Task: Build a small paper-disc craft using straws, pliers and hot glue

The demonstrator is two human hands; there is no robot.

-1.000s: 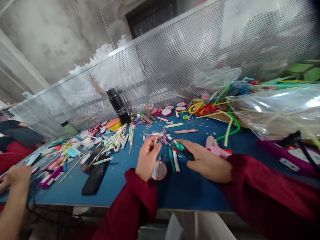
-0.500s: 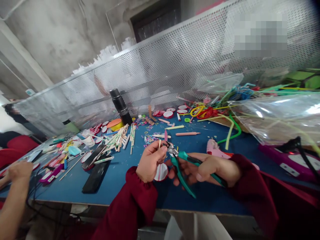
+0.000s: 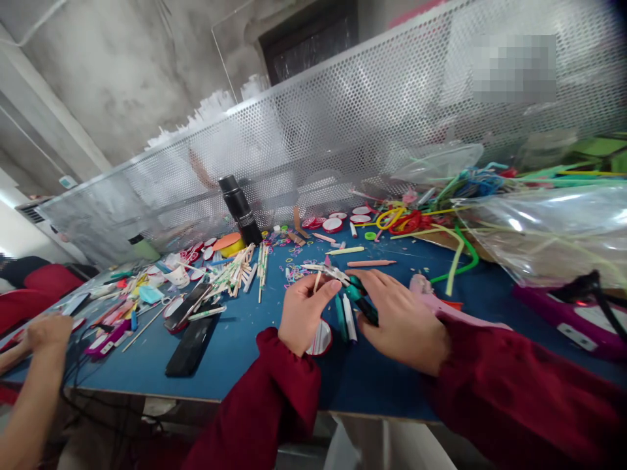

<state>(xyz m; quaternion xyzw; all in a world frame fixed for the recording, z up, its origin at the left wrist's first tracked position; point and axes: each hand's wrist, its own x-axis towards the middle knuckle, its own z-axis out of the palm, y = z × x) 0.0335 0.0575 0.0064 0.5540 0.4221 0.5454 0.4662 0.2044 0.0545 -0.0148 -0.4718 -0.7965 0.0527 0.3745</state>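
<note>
Maroon cloth sleeves [image 3: 289, 382] lead in over the near edge of the matte blue tabletop [image 3: 245, 346]. Under the left hand [image 3: 306, 313] lies a round, red-rimmed white disc [image 3: 322, 339], partly covered; beside it a slim teal pen [image 3: 341, 318] and a white pen [image 3: 349, 318] lie side by side, perhaps left within easy reach. The left hand pinches a thin, pale stick [image 3: 318, 282] between thumb and fingers, its end poking up out of the pinch, presumably to keep it steady. The right hand [image 3: 399, 320] is wrapped over the teal-and-black handles of metal-headed pliers [image 3: 362, 300], a hold that probably lets the palm squeeze while the head points toward the left fingertips. So the stick sits within the left pinch, just left of the pliers' head; whether the two touch, I cannot tell. Just beyond that head shows a small pink piece [image 3: 327, 260], its support hidden. Farther off lie a peach-coloured, crayon-like stick [image 3: 371, 264] and a yellow-green one [image 3: 345, 250], then a tall black bottle [image 3: 241, 212] against the perforated metal panel [image 3: 333, 130].
</note>
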